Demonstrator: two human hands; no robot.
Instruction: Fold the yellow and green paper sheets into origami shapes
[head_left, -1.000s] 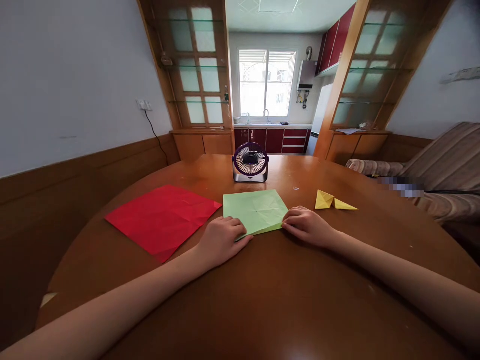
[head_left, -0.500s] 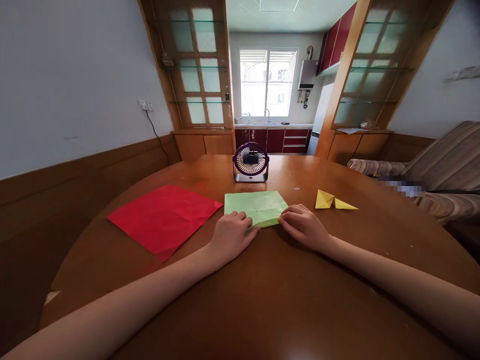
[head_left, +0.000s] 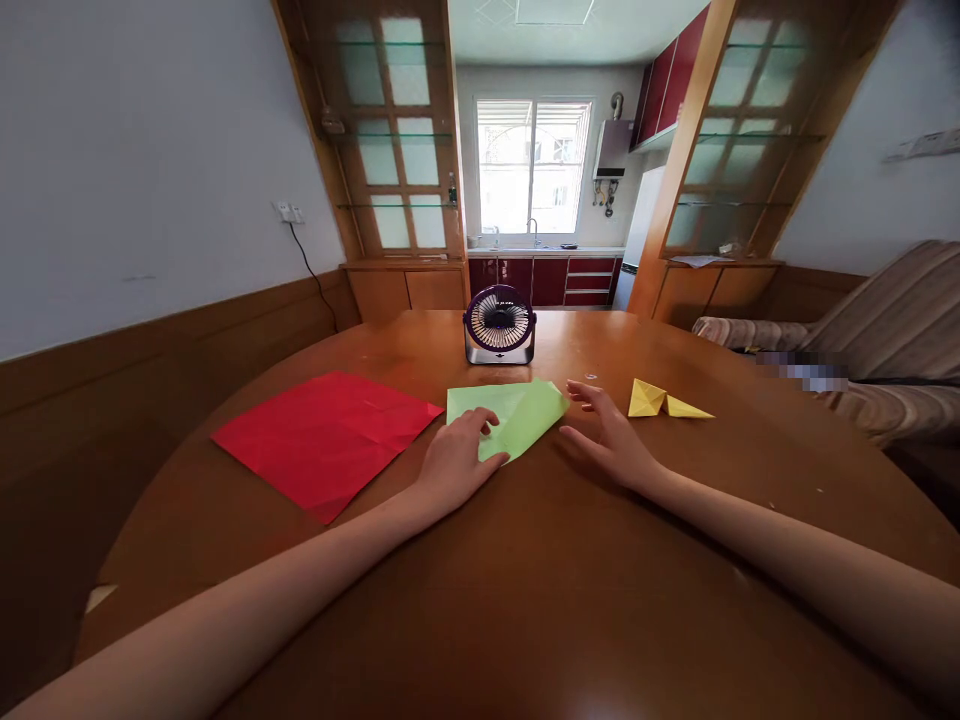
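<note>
A light green sheet of paper (head_left: 529, 410) lies on the table in front of me, its right part folded over toward the left. My left hand (head_left: 459, 450) rests over the sheet's near left part, thumb apart from the loosely bent fingers, touching the paper without gripping it. Just off the sheet's right edge is my right hand (head_left: 611, 435), fingers and thumb spread and nothing between them. To the left lies a flat, creased red sheet of paper (head_left: 330, 435). A folded yellow paper piece (head_left: 646, 399) sits to the right, beyond my right hand.
A small purple fan (head_left: 500, 322) stands on the wooden table (head_left: 480, 600) behind the green sheet. Striped seating (head_left: 885, 340) is beyond the table's right edge. A power cord (head_left: 311, 265) hangs from a wall socket at left.
The green sheet's right part has been turned over to the left. My right hand has let go of its edge and spread its fingers. My left hand's fingers have loosened.
</note>
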